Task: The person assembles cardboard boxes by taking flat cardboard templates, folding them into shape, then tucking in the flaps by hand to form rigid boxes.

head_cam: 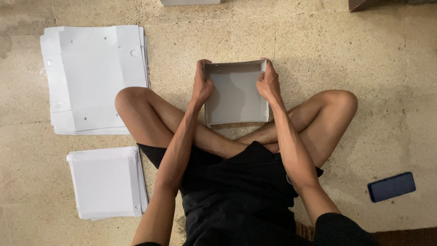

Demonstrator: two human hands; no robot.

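The speckled stone floor (355, 68) carries everything. On it, at the person's left, lies a big stack of flat white cardboard sheets (93, 77), and nearer a smaller stack (107, 182). Before the crossed legs stands a half-folded grey cardboard box (236, 93). The left hand (202, 84) grips its left wall, the right hand (268, 82) its right wall. A dark phone (391, 186) lies at the right.

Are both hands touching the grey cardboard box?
Touching. The head view shows the left hand gripping the left wall of the box and the right hand gripping its right wall, fingers wrapped over the edges.
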